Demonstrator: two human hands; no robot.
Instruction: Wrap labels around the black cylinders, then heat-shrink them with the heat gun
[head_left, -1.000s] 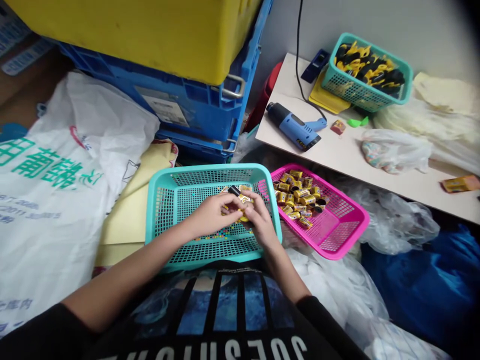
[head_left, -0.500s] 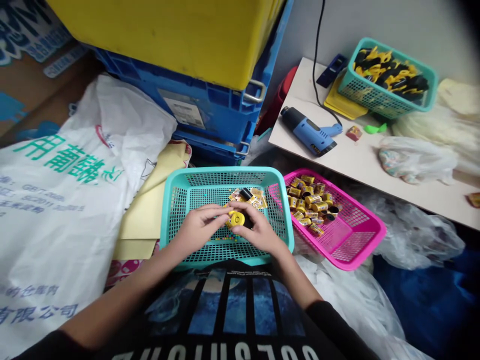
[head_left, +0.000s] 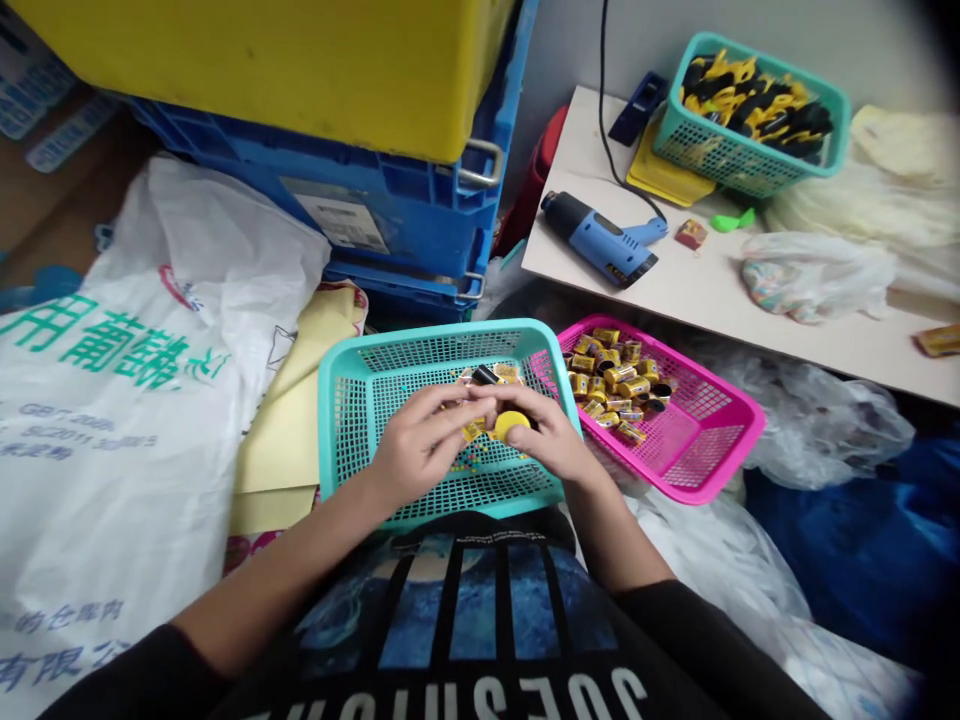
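Observation:
Both my hands meet over the teal basket (head_left: 341, 420) on my lap. My right hand (head_left: 553, 440) pinches a small round yellow cap (head_left: 512, 423) between thumb and fingers. My left hand (head_left: 421, 445) is closed on a small yellow wrapped piece (head_left: 472, 431) right beside the cap. Behind my fingers, at the basket's far side, lie a few yellow wrapped pieces and a black cylinder (head_left: 486, 376). Tiny coloured beads show on the basket floor under my hands.
A pink basket (head_left: 709, 450) with several gold-wrapped rolls sits to the right. On the low white board (head_left: 697, 300) lie a blue heat gun (head_left: 596, 240) and a teal basket of black-and-yellow parts (head_left: 750, 110). Blue and yellow crates (head_left: 337, 120) stand behind; a printed white sack (head_left: 112, 380) lies left.
The yellow cap has shifted from between both hands into my right fingers, slightly to the right. My head view has swung a little; the hands stay over the teal basket.

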